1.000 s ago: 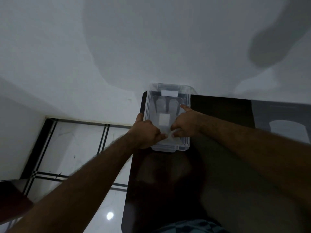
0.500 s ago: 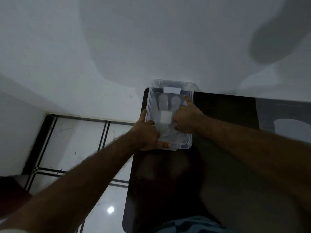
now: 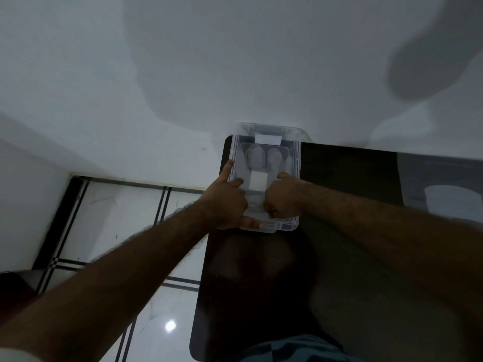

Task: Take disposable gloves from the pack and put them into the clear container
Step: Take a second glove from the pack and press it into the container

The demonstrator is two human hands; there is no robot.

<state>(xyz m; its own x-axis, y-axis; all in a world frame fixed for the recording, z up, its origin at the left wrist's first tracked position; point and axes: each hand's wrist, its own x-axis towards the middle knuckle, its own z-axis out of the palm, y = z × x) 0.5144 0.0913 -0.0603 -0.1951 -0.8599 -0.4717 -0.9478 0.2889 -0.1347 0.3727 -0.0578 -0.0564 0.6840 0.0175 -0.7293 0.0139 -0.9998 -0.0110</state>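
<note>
Two hands: both inside the clear container [image 3: 266, 178], at its near half.
Container: sits at the far left corner of the dark tabletop [image 3: 352, 178], far end against the wall [image 3: 183, 74]. Unmoved over the last second.
Lid: looks propped behind the far rim, hard to be sure.
Gloves: pale translucent glove shapes [image 3: 266, 156] lie flat in the far half of the container, finger ends pointing far. White square label [image 3: 258, 181] shows in the middle, between the two hands.
Left hand [image 3: 227, 202]: thumb lies along the container's near rim, index finger stretched along the left wall, other fingers curled onto the contents. Half a second ago it gripped the near left corner from outside; now it reaches further in.
Right hand [image 3: 283, 198]: fingers curled into a loose fist, knuckles pressing down on the contents just right of the label. It has pulled back nearer from the far right wall, where it was half a second ago.
Pinch: cannot tell whether either hand actually pinches film; too dim.
Pack: cannot tell a separate pack apart from what is in the container.
Read: hands converging on the middle suggests tamping or flattening the gloves. Placement looks largely done; likely settling step.
Risk: thin film clings to skin and may lift when the hands come out.
</note>
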